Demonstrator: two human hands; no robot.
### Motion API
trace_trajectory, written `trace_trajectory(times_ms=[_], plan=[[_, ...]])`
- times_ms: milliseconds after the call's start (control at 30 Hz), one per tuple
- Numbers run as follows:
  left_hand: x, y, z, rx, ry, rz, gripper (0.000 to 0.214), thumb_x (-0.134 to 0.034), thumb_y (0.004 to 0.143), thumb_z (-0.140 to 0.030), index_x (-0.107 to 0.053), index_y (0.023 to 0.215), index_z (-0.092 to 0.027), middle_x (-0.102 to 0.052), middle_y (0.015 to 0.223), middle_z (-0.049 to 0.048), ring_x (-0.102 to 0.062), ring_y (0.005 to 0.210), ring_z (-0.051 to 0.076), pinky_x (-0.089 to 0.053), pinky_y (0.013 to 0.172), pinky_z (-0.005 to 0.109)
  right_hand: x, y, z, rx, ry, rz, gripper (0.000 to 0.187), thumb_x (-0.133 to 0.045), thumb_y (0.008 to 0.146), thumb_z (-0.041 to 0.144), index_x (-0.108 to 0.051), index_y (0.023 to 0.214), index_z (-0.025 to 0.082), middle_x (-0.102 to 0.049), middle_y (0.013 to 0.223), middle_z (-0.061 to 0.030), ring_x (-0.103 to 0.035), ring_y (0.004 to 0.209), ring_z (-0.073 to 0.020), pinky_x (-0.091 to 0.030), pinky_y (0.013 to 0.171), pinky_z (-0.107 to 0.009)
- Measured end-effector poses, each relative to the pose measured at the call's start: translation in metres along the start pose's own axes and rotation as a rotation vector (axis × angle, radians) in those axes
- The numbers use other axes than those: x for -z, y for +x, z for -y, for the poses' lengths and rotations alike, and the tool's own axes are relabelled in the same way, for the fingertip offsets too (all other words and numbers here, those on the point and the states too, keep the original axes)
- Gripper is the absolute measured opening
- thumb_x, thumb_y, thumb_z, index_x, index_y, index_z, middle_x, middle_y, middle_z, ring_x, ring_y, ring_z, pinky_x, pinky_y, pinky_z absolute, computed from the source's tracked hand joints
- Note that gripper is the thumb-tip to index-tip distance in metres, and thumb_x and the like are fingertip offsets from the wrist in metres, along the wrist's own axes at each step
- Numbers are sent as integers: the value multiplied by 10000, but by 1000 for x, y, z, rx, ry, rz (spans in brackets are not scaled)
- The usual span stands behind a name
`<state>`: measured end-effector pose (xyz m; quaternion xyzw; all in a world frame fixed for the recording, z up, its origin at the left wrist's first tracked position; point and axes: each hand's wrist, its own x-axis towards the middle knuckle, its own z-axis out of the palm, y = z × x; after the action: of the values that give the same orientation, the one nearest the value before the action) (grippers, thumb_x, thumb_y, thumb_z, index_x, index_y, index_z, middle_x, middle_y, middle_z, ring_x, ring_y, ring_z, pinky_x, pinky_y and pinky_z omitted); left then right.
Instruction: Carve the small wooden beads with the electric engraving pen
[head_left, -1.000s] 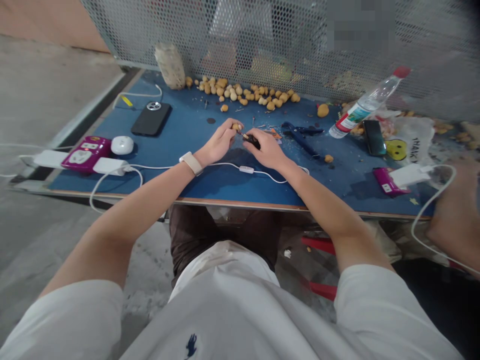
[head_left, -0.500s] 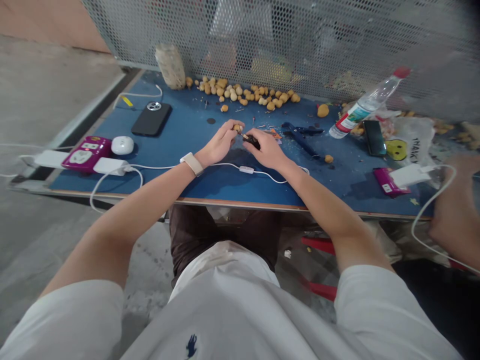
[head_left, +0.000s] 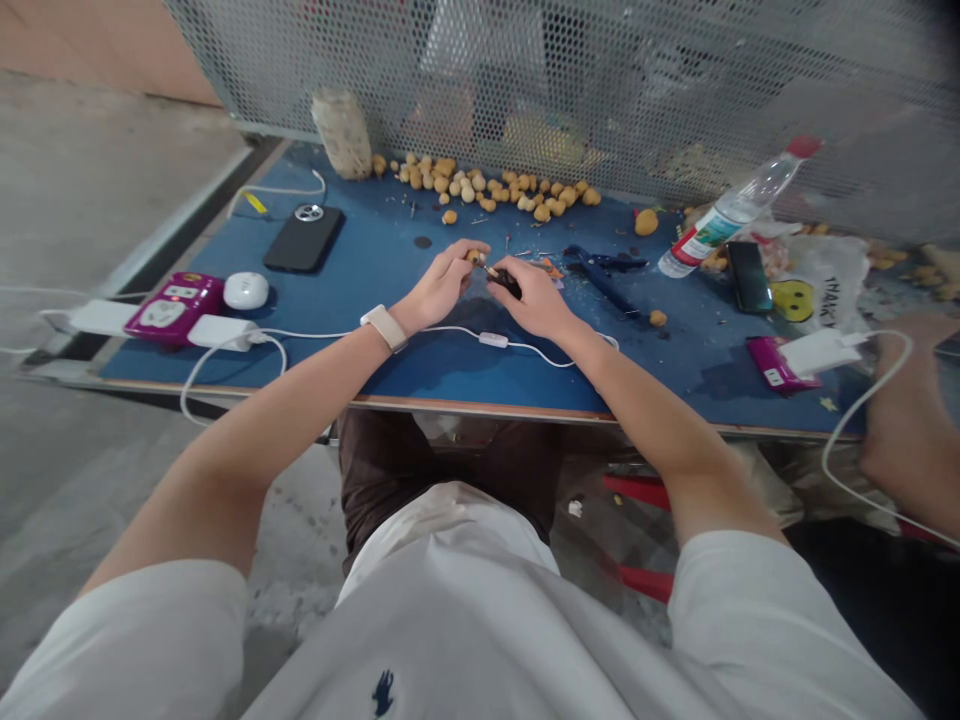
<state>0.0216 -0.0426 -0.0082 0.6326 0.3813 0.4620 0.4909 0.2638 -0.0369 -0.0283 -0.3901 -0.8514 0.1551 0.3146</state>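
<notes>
Over the middle of the blue table, my left hand (head_left: 446,282) pinches a small round tan nut-like ball (head_left: 474,257) between fingers and thumb. My right hand (head_left: 534,297) is closed around a dark-handled tool (head_left: 508,282), whose thin tip points at the ball; whether the two touch I cannot tell. What kind of tool it is does not show clearly. Blue-handled pliers (head_left: 604,275) lie just right of my right hand, among shavings and small scraps. A white cable with an inline switch (head_left: 493,340) runs beneath my wrists.
Many similar balls (head_left: 480,185) line the mesh panel (head_left: 600,90) at the back, beside a cloudy jar (head_left: 342,135). Leftward are a phone (head_left: 304,238), a white case (head_left: 245,291) and a purple power strip (head_left: 176,308). At right stand a bottle (head_left: 724,220) and another person's arm (head_left: 911,410).
</notes>
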Motion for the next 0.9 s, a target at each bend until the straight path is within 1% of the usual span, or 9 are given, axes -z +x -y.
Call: trace_trajectory(times_ms=[167, 300, 400, 433, 500, 667, 733, 800, 900], plan=[[2, 0, -1, -5, -4, 12, 262, -577, 1111, -180, -768, 1287, -218, -530, 864, -37, -434, 707, 174, -411, 710, 315, -1, 0, 0, -4, -28, 29, 379, -626, 1249, 645, -732, 1308, 286, -856, 1305, -172, -811, 1171, -424, -645, 1094, -621], [3, 0, 0, -7, 2, 11, 245, -591, 1112, -180, -765, 1280, -223, -530, 852, -35, -444, 712, 178, -413, 715, 316, -2, 0, -1, -3, -29, 22, 406, -619, 1260, 675, -734, 1307, 289, -863, 1316, -171, -805, 1182, -417, -643, 1110, -618], [4, 2, 3, -3, -10, 25, 77, -686, 1166, -294, -739, 1201, -251, -529, 846, -31, -488, 716, 182, -430, 726, 327, -1, 0, -2, -3, -16, 4, 449, -593, 1271, 727, -730, 1295, 299, -860, 1288, -156, -792, 1169, -408, -650, 1109, -617], [5, 2, 4, -3, -17, 33, 75, -724, 1176, -337, -720, 1174, -262, -539, 853, -25, -511, 722, 185, -441, 733, 333, 0, 0, -2, -6, -12, -1, 467, -582, 1275, 746, -731, 1291, 304, -857, 1274, -152, -788, 1164, -408, -653, 1102, -617], [6, 3, 6, 1, -25, 49, 147, -767, 1189, -391, -676, 1156, -280, -571, 891, -12, -559, 740, 188, -469, 751, 343, 0, 1, -3, -13, -9, -4, 490, -572, 1276, 773, -736, 1283, 311, -851, 1251, -147, -783, 1158, -411, -658, 1093, -620], [7, 4, 7, 40, -67, 52, 280, -802, 1225, -481, -586, 1214, -303, -654, 1021, 16, -655, 855, 200, -521, 815, 370, 2, 1, -4, -9, -3, -13, 489, -582, 1263, 756, -751, 1288, 298, -852, 1254, -160, -787, 1179, -430, -652, 1112, -647], [7, 3, 5, 47, -92, 43, 273, -804, 1218, -451, -571, 1220, -309, -648, 991, 6, -647, 857, 204, -517, 823, 380, 3, 1, -4, 5, 1, -14, 497, -571, 1261, 761, -745, 1278, 296, -857, 1254, -160, -798, 1174, -425, -649, 1098, -632], [6, 2, 4, 51, -104, 38, 201, -765, 1197, -382, -580, 1228, -311, -620, 936, -12, -622, 810, 203, -505, 809, 386, 3, 1, -4, 19, 0, -8, 498, -569, 1254, 765, -739, 1269, 297, -865, 1262, -162, -806, 1164, -422, -645, 1086, -626], [4, 1, 2, 65, -113, 47, 158, -714, 1123, -322, -628, 1252, -290, -590, 899, -22, -608, 747, 206, -474, 774, 388, 3, 1, -3, 24, -7, 0, 497, -580, 1245, 769, -738, 1266, 298, -875, 1285, -169, -806, 1165, -430, -646, 1101, -648]])
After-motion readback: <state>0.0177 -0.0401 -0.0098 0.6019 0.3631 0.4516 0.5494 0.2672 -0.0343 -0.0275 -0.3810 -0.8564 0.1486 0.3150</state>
